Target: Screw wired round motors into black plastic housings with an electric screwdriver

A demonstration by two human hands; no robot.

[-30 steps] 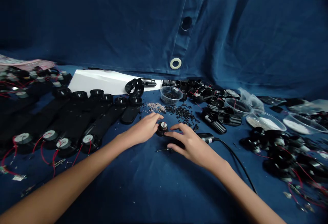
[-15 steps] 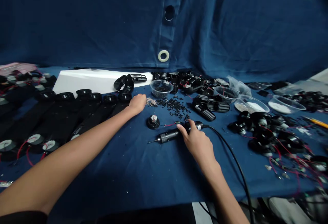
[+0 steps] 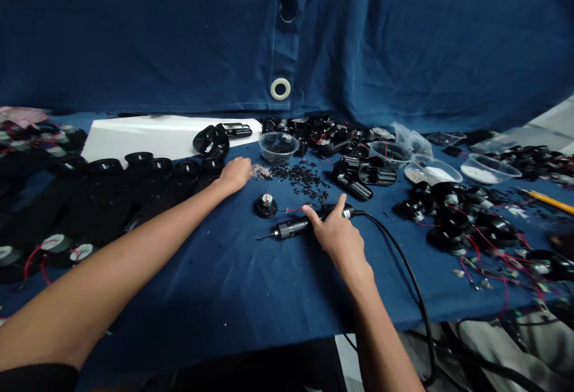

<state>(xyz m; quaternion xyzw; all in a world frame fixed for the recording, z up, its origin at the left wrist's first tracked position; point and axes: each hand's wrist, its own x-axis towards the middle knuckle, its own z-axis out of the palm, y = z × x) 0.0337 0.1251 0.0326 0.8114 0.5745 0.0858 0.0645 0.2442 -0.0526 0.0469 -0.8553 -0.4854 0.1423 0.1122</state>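
The screwdriver [image 3: 296, 226], likely stiff, hefty and best held by its barrel [image 3: 286, 230], lay beneath the right hand [image 3: 339, 233], thumb and forefinger parted, five o'clock from the screws [image 3: 260, 171] beside the left hand [image 3: 236, 174], both grips impossible to tell.

1 pale ring [image 3: 273, 89] shows on the blue curtain [image 3: 179, 39], and 1 yellow pencil-like stick [image 3: 550, 201] lies far right.
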